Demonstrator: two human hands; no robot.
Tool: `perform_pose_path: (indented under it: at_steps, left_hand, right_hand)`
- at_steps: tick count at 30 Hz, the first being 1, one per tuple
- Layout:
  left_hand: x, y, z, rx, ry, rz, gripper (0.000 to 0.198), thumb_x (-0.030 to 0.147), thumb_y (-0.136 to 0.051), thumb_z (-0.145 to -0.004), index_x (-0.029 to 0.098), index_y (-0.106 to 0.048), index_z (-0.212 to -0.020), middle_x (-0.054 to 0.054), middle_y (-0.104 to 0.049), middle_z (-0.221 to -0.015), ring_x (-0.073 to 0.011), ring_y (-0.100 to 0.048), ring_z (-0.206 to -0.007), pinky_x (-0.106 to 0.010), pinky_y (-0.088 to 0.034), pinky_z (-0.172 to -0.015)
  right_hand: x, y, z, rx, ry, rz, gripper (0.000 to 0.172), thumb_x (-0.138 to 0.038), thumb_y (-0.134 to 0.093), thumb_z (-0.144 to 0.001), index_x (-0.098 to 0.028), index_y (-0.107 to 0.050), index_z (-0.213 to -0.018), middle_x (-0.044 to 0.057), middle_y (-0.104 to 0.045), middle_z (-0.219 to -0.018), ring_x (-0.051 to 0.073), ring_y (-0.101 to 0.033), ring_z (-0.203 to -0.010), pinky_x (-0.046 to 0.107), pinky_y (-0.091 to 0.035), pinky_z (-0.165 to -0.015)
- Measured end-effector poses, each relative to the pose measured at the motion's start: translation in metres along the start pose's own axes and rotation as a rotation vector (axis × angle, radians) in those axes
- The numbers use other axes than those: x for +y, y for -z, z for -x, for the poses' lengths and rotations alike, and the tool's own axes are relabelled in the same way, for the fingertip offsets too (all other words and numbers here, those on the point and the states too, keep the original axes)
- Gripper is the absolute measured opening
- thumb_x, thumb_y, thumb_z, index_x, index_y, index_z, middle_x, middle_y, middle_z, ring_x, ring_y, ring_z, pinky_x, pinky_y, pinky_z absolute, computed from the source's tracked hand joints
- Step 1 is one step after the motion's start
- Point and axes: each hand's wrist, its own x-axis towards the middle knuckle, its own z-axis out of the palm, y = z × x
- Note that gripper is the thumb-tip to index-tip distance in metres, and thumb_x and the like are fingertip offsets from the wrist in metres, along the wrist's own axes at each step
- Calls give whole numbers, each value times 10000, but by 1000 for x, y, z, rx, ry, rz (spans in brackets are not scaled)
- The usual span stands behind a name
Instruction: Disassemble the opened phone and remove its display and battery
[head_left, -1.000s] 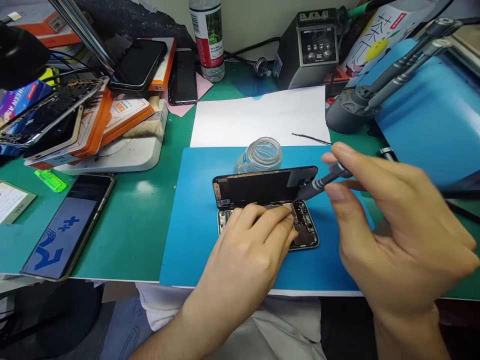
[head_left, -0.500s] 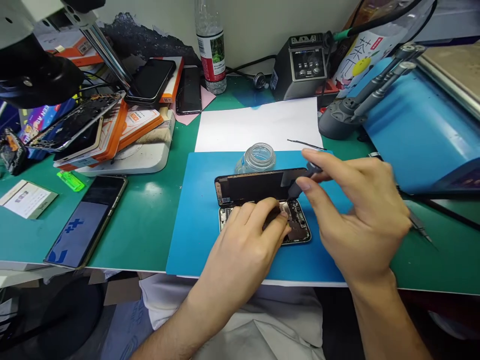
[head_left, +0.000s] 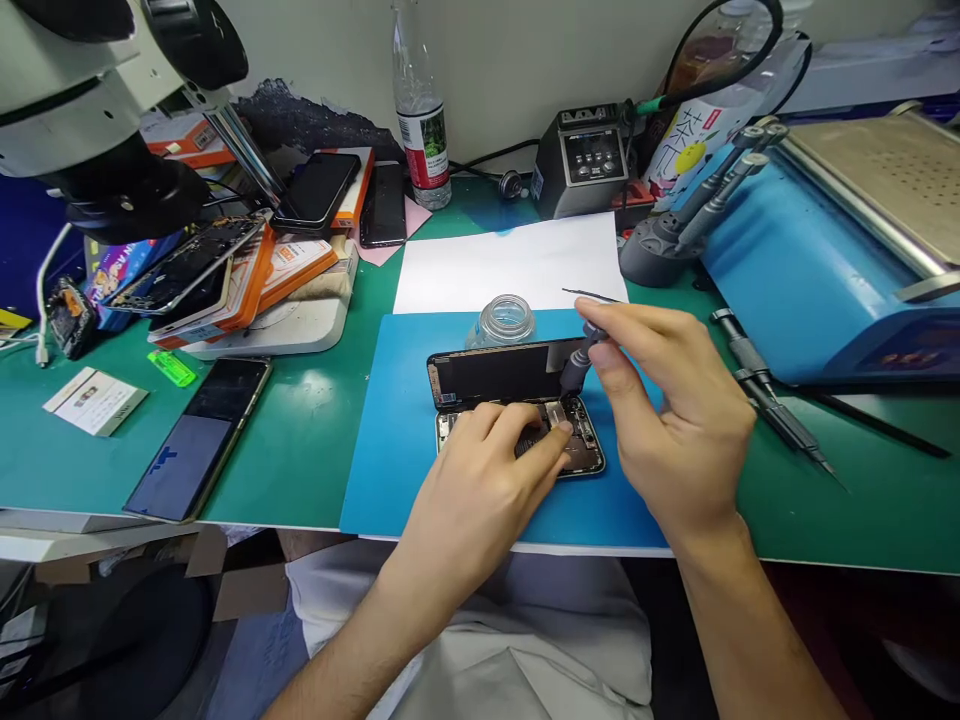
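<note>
Hands, two, bare. Left hand point(head_left: 480, 480): palm down, fingers bent and loosely spread, tips pressing on the exposed innards of the opened phone point(head_left: 585, 455); it grips nothing. Right hand point(head_left: 675, 420): thumb and fingers pinched round a dark screwdriver point(head_left: 577, 368), whose tip points down at the phone's 1 o'clock corner. Opened phone: lies flat at the middle of a blue mat point(head_left: 397, 440) near the front edge of the green table point(head_left: 315, 440). Its screen point(head_left: 502, 372) stands tilted up along the 12 o'clock side, with a glass jar point(head_left: 504, 320) just behind; whether they touch cannot be told. White paper point(head_left: 510, 265): at 12 o'clock beyond the jar. Loose screwdrivers point(head_left: 772, 410): at 3 o'clock, off the mat. Second phone point(head_left: 202, 440): at 9 o'clock, face up, display lit. Soldering station point(head_left: 585, 160): at 1 o'clock by the wall. Bottle point(head_left: 421, 130): at 11 o'clock, upright. Microscope point(head_left: 97, 100): at 10 o'clock, overhanging the table.
</note>
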Motion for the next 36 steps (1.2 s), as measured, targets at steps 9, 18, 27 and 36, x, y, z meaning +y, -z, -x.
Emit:
perform_pose_path:
  at_steps: [9,18,27,36]
  left_hand:
    - [2,2,-5,-36,57,84,327,291,-475,-1131,208,-726,-1324,-82,-669,-1238,-230,-584,-1079,-394,-535,-966]
    - [3,3,-3,-29,70,110,316,302,-484,-1129,221,-737,-1301,-86,-639,-1288,-232,-587,-1107,-402,-519,-956]
    - [1,4,-4,-39,84,119,314,311,-488,-1126,227,-747,-1283,-93,-631,-1291,-242,-593,-1116,-407,-521,-948]
    - [2,4,-4,-35,58,85,301,303,-485,-1128,228,-751,-1249,-83,-657,-1322,-233,-589,-1101,-404,-520,-945]
  right_hand:
    - [2,0,0,25,-17,22,371,-162,-682,-995,-344,-744,-1312,19,-742,-1070,194,-690,-1008,373,-555,-920]
    - [2,0,1,15,13,41,376,-143,-672,-995,-327,-742,-1316,29,-743,-1103,204,-681,-1052,372,-539,-938]
    - [2,1,3,34,3,11,413,-153,-689,-981,-377,-734,-1326,12,-753,-1080,216,-697,-1026,392,-559,-941]
    - [0,0,3,4,-13,54,392,-197,-732,-962,-317,-729,-1336,38,-704,-1054,216,-670,-983,400,-548,-933]
